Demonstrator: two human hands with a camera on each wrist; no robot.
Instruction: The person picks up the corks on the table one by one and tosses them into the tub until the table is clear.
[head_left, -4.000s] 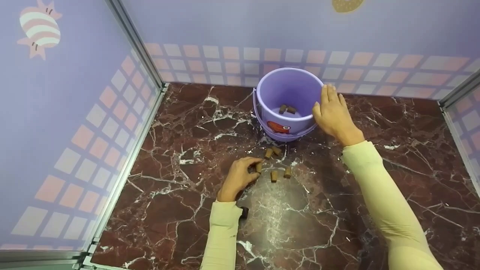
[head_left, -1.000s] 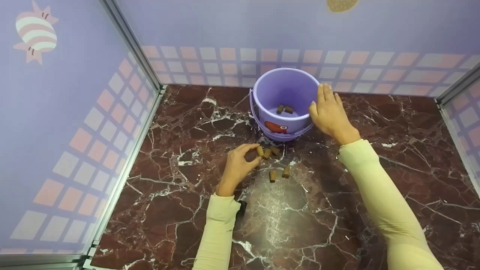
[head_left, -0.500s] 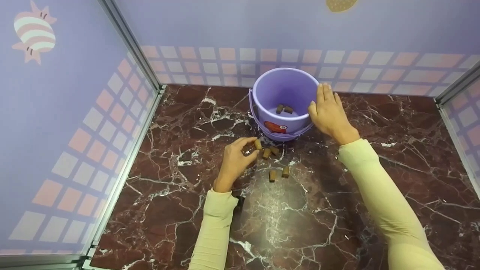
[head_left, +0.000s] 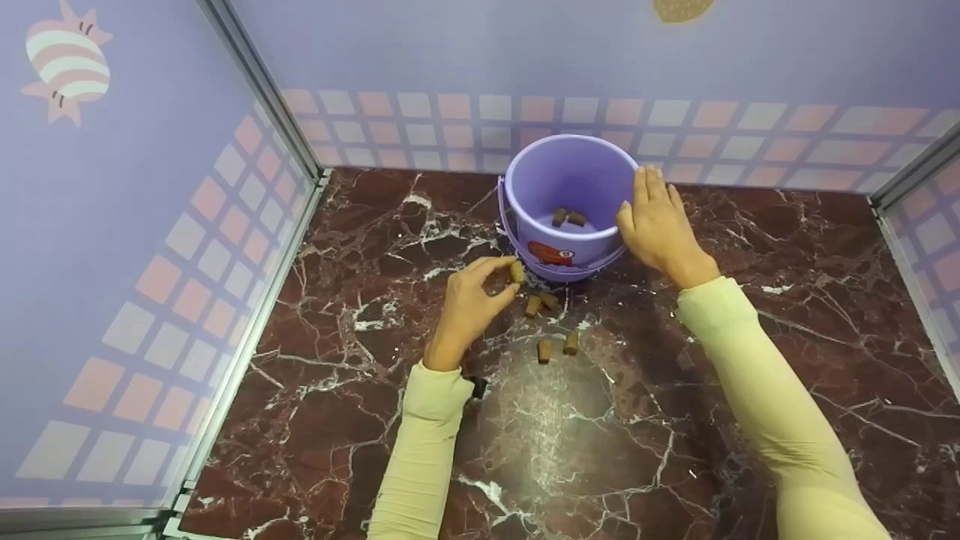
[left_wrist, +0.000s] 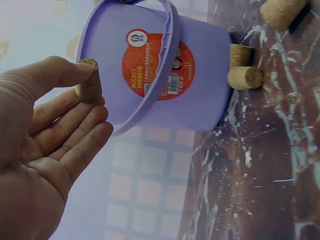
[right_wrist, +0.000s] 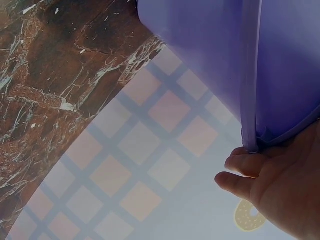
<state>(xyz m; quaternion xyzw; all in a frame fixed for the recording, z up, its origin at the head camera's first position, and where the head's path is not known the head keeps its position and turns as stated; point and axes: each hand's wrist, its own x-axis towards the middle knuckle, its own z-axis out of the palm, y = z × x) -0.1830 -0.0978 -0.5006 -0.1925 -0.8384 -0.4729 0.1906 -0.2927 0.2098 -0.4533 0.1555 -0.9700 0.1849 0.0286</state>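
Purple bucket (head_left: 574, 172): upright on the far bench (head_left: 360, 420), handle (left_wrist: 173, 30) hanging low, leaving its mouth clear; two corks inside (head_left: 576, 218).
Left hand (head_left: 472, 300): thumb and fingertips pinch one cork (left_wrist: 90, 87) just outside the bucket's near-left side.
Right hand (head_left: 660, 229): fingers straight over the right edge, probably steadying it.
Loose corks (head_left: 533, 306): four, nearer, within the left hand's reach.

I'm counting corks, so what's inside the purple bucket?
Two corks lie on the bottom of the purple bucket. Its front wall hides the nearest part inside, so I can't see if more are there.
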